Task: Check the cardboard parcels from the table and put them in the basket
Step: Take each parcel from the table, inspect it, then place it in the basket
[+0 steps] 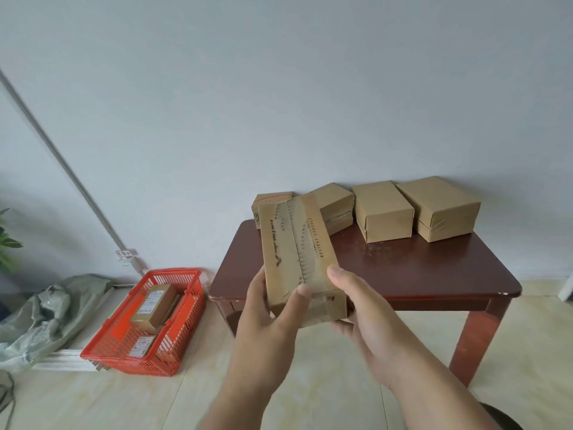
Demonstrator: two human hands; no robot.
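left hand and right hand grip near end of taped cardboard parcel, held tilted above table edge for checking. four parcels wait at table's back. red basket sits on floor at left, parcels already inside. risk: end-only hold, far end may dip and slip.

Two bare hands (sleeveless forearms)

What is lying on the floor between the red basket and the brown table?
Nothing: in the head view, only bare pale floor tile separates the red basket from the brown table. The held parcel is above the table's edge.
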